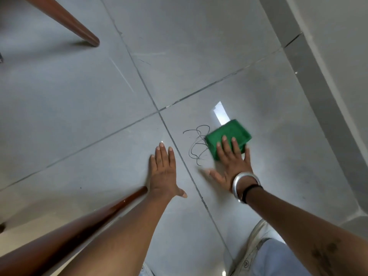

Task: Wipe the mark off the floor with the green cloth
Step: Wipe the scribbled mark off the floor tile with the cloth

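A black scribbled mark (196, 143) lies on the grey tiled floor (99, 108), just right of a tile joint. A folded green cloth (231, 133) covers the mark's right edge. My right hand (232, 166) presses flat on the cloth with fingers spread, a silver bangle and a black band on the wrist. Left of the joint, my left hand (165, 172) rests flat on the floor with fingers together, holding nothing.
A brown wooden furniture leg (83, 34) stands at the upper left, and another one (79, 222) slants beside my left forearm. A grey skirting and wall (318, 86) run along the right. My knee in light jeans (274, 257) is at the bottom.
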